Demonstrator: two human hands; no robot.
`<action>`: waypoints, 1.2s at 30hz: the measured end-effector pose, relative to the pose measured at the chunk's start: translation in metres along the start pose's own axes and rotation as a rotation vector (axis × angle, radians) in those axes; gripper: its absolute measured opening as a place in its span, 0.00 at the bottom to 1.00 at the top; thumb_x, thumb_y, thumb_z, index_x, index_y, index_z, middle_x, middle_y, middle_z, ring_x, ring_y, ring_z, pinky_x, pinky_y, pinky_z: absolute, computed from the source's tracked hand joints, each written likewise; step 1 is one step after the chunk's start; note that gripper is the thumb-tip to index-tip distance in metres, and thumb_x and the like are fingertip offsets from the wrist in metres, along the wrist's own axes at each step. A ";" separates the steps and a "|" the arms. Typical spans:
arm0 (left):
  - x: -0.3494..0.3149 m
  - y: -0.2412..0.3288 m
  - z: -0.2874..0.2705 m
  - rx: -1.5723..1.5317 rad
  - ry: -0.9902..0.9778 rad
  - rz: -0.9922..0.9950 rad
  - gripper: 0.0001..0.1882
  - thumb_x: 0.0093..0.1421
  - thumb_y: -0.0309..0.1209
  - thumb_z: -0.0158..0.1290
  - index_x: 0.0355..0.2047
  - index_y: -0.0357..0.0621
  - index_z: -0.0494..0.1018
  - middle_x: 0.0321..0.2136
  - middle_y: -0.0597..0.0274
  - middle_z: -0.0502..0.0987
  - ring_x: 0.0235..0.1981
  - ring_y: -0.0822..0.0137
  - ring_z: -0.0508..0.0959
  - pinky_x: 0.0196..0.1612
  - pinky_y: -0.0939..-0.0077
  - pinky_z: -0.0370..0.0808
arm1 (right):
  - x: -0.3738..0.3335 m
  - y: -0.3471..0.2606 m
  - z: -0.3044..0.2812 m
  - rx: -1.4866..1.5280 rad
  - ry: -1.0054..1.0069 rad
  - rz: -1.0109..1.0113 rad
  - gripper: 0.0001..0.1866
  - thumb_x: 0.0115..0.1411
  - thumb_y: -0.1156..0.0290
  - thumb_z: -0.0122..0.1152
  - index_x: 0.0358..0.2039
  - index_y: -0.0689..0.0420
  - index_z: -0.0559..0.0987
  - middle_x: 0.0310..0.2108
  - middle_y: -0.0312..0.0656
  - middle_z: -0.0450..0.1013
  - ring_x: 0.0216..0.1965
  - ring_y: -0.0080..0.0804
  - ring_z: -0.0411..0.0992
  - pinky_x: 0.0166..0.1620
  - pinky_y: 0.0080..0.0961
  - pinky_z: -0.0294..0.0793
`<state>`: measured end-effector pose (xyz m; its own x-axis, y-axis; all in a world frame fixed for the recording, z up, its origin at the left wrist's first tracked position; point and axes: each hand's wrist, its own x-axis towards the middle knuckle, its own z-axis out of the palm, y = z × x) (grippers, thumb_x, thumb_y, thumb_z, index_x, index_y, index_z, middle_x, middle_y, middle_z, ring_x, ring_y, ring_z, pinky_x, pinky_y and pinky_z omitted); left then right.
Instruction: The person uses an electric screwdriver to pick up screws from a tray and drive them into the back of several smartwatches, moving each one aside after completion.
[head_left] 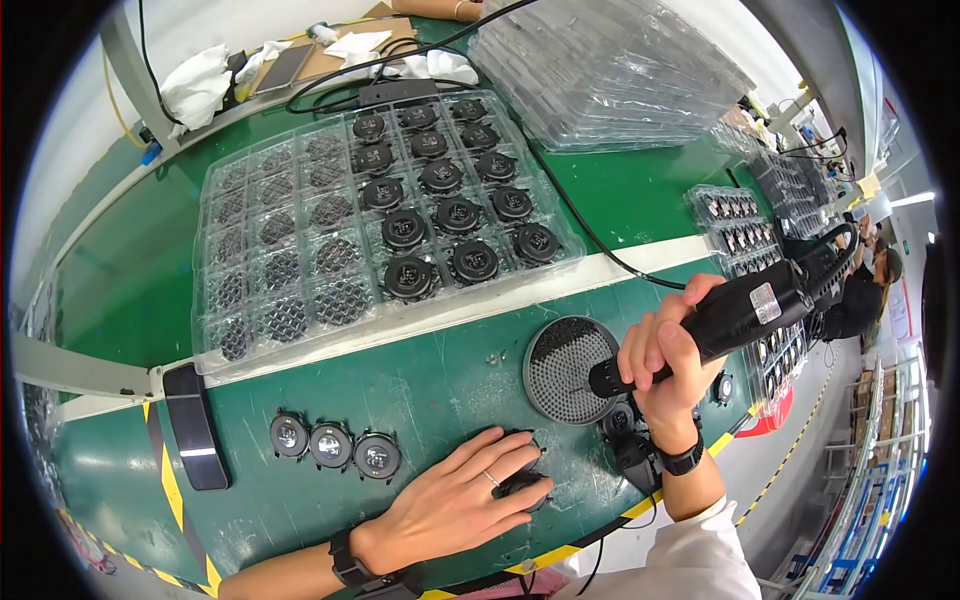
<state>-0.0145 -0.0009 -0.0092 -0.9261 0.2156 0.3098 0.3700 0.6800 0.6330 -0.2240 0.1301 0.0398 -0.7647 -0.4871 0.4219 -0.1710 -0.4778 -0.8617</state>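
My left hand (455,505) lies palm down on the green bench, its fingers curled over a black watch case (522,482) that is mostly hidden beneath them. In my right hand (670,355) is a black electric screwdriver (745,312), with its nose pointing left over a round perforated screw tray (566,390). Small dark screws gather at the tray's far side. Left of my left hand, three round watch cases (331,445) sit in a row. Close below my right hand, more dark watch parts (620,418) rest beside a black block-like holder (636,460), partly hidden.
A clear blister tray (300,345) spans the back, its right columns filled with watch cases. A phone (196,430) lies at left. Stacked clear trays (610,75) stand behind; another filled tray (735,225) is at right. The screwdriver's black cable (585,225) crosses the bench.
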 end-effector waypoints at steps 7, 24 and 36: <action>-0.001 0.000 0.003 0.092 0.048 0.042 0.18 0.58 0.38 0.59 0.47 0.47 0.74 0.53 0.53 0.72 0.60 0.55 0.70 0.66 0.60 0.65 | 0.002 0.002 0.004 0.022 -0.033 -0.038 0.16 0.60 0.77 0.54 0.44 0.56 0.59 0.16 0.34 0.58 0.07 0.22 0.54 0.11 0.23 0.61; -0.022 0.013 0.000 0.254 -0.063 0.061 0.26 0.63 0.41 0.54 0.61 0.53 0.69 0.61 0.51 0.67 0.65 0.58 0.66 0.68 0.61 0.63 | -0.023 -0.018 0.006 0.058 -0.047 -0.044 0.18 0.59 0.79 0.58 0.43 0.53 0.59 0.14 0.34 0.60 0.07 0.24 0.57 0.12 0.24 0.64; -0.016 0.005 0.001 0.438 -0.064 0.102 0.25 0.61 0.35 0.48 0.59 0.46 0.68 0.59 0.51 0.70 0.62 0.58 0.69 0.68 0.62 0.64 | -0.038 -0.026 0.025 0.039 -0.219 -0.116 0.19 0.61 0.76 0.61 0.41 0.53 0.58 0.13 0.36 0.67 0.08 0.26 0.65 0.12 0.25 0.71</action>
<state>0.0019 0.0001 -0.0114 -0.8942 0.3306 0.3017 0.4063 0.8825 0.2370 -0.1748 0.1426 0.0534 -0.5876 -0.5725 0.5718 -0.2221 -0.5655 -0.7943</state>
